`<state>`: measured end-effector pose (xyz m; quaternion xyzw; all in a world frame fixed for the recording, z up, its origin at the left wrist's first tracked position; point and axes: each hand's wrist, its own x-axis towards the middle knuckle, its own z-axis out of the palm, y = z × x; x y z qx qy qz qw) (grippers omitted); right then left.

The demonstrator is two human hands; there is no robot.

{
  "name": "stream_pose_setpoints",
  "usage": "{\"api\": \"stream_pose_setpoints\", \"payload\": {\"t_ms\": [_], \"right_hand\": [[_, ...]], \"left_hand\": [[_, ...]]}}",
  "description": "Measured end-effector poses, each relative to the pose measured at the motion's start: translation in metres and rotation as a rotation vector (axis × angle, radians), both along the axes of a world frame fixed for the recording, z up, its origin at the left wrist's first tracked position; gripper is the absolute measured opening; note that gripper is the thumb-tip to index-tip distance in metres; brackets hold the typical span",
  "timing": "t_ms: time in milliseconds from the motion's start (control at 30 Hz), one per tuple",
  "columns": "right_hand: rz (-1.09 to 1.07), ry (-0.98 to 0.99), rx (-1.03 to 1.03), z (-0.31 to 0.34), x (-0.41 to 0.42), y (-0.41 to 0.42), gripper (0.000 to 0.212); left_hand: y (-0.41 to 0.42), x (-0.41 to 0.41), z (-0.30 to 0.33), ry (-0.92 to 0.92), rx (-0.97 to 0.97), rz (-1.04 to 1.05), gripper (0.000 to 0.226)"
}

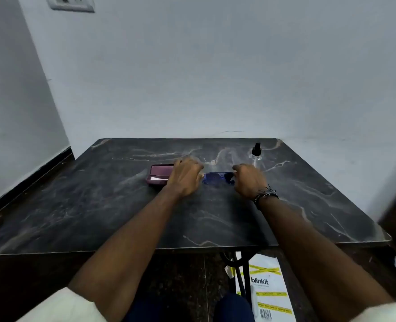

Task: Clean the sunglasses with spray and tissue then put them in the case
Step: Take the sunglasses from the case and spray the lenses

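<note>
Blue sunglasses [218, 178] lie on the dark marble table [99, 205] between my two hands. My left hand [185, 176] has its fingers curled at the left end of the frame, and my right hand [249, 181] has its fingers curled at the right end. Whether either hand grips the frame is hidden by the hands themselves. A maroon case [158, 176] lies open just left of my left hand, with something white inside it. A small clear spray bottle [256, 152] with a black top stands at the back right.
The table stands against a pale wall, with its front edge near me. Under the table on the floor lies a white bag [265, 289] with yellow stripes, beside the black table leg.
</note>
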<state>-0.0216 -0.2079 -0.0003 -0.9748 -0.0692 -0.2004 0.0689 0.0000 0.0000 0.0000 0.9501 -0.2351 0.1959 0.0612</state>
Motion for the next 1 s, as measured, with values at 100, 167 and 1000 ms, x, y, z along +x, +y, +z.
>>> {"api": "stream_pose_setpoints", "payload": {"t_ms": [100, 167, 1000], "right_hand": [[-0.005, 0.043, -0.011, 0.000, 0.006, -0.003, 0.007], [-0.002, 0.091, -0.024, 0.000, 0.006, -0.003, 0.003], [0.009, 0.090, 0.144, 0.002, 0.006, 0.000, 0.013]], "left_hand": [[-0.008, 0.005, -0.002, 0.014, 0.026, 0.024, 0.029], [-0.012, 0.006, -0.003, 0.033, 0.054, 0.041, 0.021], [-0.018, 0.011, -0.011, -0.037, -0.094, 0.070, 0.011]]}}
